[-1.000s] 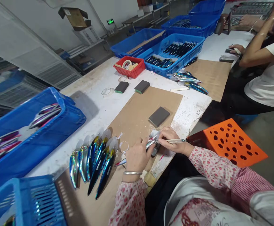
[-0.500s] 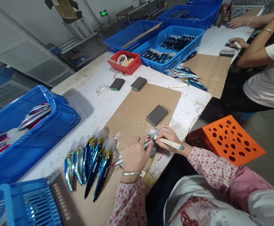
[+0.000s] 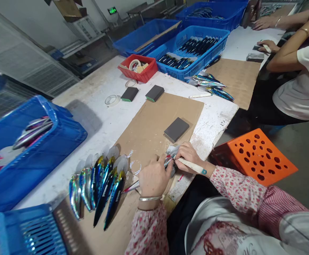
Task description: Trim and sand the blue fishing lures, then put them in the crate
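My left hand is closed around a shiny fishing lure at the near edge of a brown cardboard sheet; the lure's tail sticks out to the left. My right hand grips a white-handled tool and presses its tip against the lure's front end. A dark grey sanding block lies just beyond my hands. A row of several blue-green iridescent lures lies on the cardboard to my left.
Blue crates with lures stand at the left, another at the back by a red tray. Two sanding blocks and tape rolls lie beyond. A co-worker's arms work at the right. An orange perforated stool stands beside me.
My right hand has tilted the tool handle down toward my wrist and stayed on the lure. The view has drifted slightly; my left hand keeps its hold.
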### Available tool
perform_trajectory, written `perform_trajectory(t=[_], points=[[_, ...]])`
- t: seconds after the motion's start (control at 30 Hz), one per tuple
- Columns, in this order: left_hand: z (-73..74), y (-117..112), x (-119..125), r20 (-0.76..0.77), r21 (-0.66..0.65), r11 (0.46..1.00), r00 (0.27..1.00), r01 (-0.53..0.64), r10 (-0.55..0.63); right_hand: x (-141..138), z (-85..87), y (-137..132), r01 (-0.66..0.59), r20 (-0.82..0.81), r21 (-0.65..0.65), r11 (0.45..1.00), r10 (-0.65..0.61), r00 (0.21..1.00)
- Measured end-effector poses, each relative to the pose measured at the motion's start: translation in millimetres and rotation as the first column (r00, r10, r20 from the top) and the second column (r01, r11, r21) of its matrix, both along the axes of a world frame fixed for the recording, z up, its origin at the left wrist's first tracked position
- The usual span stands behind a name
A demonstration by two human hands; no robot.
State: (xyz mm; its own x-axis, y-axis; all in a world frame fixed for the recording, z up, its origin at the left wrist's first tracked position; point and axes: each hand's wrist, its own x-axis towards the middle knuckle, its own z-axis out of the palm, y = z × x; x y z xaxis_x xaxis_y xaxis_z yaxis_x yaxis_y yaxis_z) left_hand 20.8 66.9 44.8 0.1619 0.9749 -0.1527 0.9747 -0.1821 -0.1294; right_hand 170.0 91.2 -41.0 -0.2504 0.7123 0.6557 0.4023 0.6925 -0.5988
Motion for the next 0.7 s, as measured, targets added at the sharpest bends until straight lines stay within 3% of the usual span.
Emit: perform_trajectory(t=[0.5, 0.7], points=[[-1.6, -9.5, 10.1, -0.104, 0.06, 0.998, 0.995, 0.02, -0.014, 0.5, -2.5, 2.1, -0.057, -0.018, 0.029, 0.998, 0.057, 0.998], [-0.1, -6.9, 8.3, -0.076, 0.02, 1.0, 0.997, -0.004, 0.006, 0.4, -4.2, 2.5, -0.051, 0.001, 0.004, 0.999, 0.051, 0.999]])
